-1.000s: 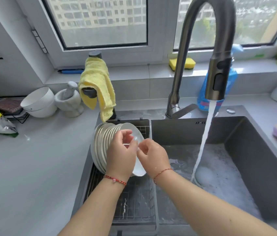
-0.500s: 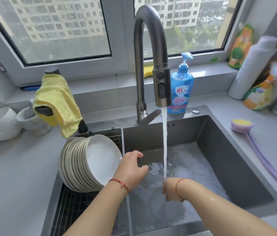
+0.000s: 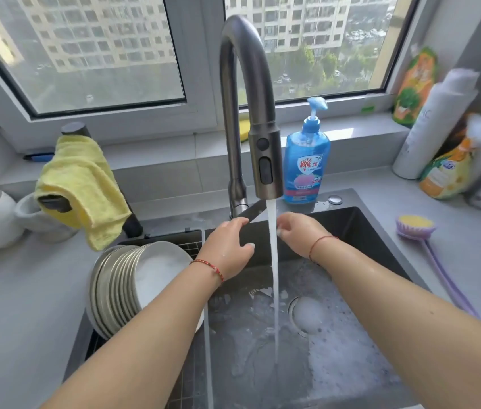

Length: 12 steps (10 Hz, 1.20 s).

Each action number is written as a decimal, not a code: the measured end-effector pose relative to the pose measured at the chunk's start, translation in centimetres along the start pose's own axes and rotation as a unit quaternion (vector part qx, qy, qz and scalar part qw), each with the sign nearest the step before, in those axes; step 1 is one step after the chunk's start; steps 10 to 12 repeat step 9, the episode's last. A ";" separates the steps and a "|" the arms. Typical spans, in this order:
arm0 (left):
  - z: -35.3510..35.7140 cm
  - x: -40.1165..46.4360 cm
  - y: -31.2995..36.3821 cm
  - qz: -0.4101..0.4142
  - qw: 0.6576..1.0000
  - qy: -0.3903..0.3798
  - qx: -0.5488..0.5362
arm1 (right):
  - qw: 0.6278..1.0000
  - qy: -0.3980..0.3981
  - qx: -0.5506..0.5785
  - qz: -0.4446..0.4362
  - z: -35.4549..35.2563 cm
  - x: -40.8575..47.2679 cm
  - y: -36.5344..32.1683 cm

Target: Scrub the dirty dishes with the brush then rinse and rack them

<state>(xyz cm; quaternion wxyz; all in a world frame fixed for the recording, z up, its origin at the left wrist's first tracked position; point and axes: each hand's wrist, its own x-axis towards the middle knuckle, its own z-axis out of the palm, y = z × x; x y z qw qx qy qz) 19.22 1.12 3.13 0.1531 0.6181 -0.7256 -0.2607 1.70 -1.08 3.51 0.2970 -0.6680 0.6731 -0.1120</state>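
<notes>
Plates stand on edge in the rack at lower left, left of the sink. The faucet rises at centre, with the soap bottle just right. The brush lies on the counter at right.

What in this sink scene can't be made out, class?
- Rack, head view: mostly hidden by plates and left arm.
- Sponge: behind the faucet.
- Right hand: fingertips blurred by the water.
- Bottles: cut off at the right edge.
</notes>
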 end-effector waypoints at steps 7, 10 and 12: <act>0.3 6.2 1.4 -0.045 0.999 -0.013 0.008 | 0.999 -0.004 -0.022 -0.035 -3.0 2.1 -3.6; 0.0 5.7 1.8 -0.045 0.999 -0.021 0.010 | 0.999 -0.022 -0.028 -0.025 -2.9 2.8 -3.4; 0.0 5.7 1.8 -0.045 0.999 -0.021 0.010 | 0.999 -0.022 -0.028 -0.025 -2.9 2.8 -3.4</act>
